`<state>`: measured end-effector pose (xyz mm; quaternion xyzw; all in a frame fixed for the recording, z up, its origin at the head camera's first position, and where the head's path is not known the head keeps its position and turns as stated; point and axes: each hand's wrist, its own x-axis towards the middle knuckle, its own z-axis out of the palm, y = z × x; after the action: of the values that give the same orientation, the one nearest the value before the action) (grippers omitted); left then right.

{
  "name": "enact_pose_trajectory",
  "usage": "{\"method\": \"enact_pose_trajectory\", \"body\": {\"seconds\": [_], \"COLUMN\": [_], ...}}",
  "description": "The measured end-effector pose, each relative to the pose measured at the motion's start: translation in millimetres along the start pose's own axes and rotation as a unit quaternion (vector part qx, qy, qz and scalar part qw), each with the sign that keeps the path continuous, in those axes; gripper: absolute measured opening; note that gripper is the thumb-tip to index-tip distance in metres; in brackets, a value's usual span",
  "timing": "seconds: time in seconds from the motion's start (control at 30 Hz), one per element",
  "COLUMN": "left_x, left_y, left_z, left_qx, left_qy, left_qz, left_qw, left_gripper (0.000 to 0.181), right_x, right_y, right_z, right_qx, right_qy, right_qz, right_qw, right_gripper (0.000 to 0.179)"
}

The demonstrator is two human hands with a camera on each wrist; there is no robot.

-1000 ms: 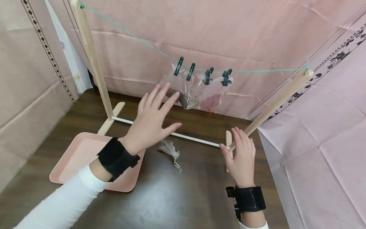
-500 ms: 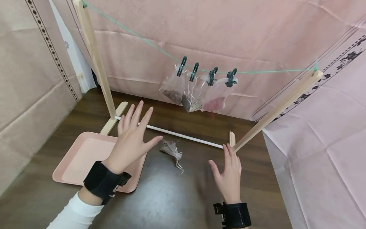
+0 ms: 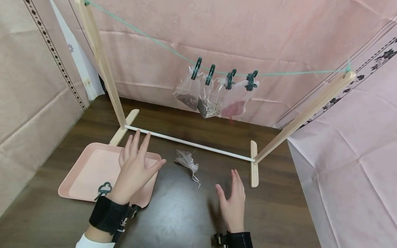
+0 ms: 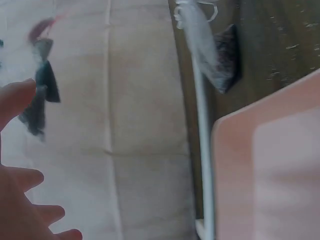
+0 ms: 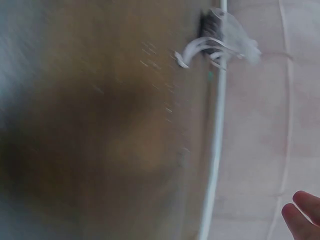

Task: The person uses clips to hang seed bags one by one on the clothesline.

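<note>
My left hand [image 3: 133,172] hovers over the right part of the pink tray [image 3: 77,175], fingers spread and holding nothing. A dark green clip [image 3: 104,188] lies in the tray beside that wrist. My right hand [image 3: 233,203] is raised over the table at the front right, fingers straight, with nothing in it. Between the hands a small sheer drawstring bag [image 3: 187,161] with dark contents lies on the table; the left wrist view shows this bag [image 4: 220,55] too. Several sheer bags hang from the green string, among them one with pink contents [image 3: 234,107], each under a dark green clip [image 3: 251,81].
Two wooden posts, left [image 3: 103,65] and right [image 3: 305,117], carry the green string [image 3: 142,33]. A white rod [image 3: 189,141] joins their feet low across the table [image 3: 173,220]. Pink cloth [image 3: 217,31] stands behind and at both sides.
Both hands have drawn back from the hanging bags and the right post toward the front of the table. The clip in the tray has come into sight beside the left wrist.
</note>
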<state>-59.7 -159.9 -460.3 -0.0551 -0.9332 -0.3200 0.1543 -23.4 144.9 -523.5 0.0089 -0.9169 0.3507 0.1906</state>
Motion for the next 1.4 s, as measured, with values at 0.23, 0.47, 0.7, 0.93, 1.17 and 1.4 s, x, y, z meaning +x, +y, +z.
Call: {"method": "enact_pose_trajectory", "body": {"seconds": [0.23,0.47,0.7,0.93,1.17,1.4], "left_x": [-12.2,-26.0,-31.2,-30.0,-39.4,-50.0], "left_y": [-15.1,-23.6,-28.9,-38.6,-59.6,-85.3], "left_z": [10.6,14.8,17.9,16.3,13.9,2.5], "left_qx": [0.004,0.017,0.044,0.081,0.102,0.125], "left_qy": [-0.018,-0.037,-0.033,-0.009,-0.063,-0.115], "left_qz": [-0.028,-0.044,-0.050,-0.073,-0.125,-0.178], "left_qw": [0.9994,0.9982,0.9972,0.9940,0.9849,0.9692], "left_gripper": [0.090,0.090,0.089,0.087,0.085,0.090], "right_x": [-14.8,-21.8,-21.3,-20.4,-19.4,-19.1], "right_y": [0,2,5,6,5,5], "right_z": [9,11,13,14,14,13], "right_qx": [0.041,0.071,0.072,0.066,0.058,0.058], "right_qy": [-0.003,0.002,-0.003,-0.013,-0.018,-0.017], "right_qz": [0.089,0.162,0.184,0.196,0.205,0.203], "right_qw": [0.9952,0.9842,0.9803,0.9783,0.9769,0.9772], "right_gripper": [0.067,0.066,0.067,0.068,0.070,0.070]}}
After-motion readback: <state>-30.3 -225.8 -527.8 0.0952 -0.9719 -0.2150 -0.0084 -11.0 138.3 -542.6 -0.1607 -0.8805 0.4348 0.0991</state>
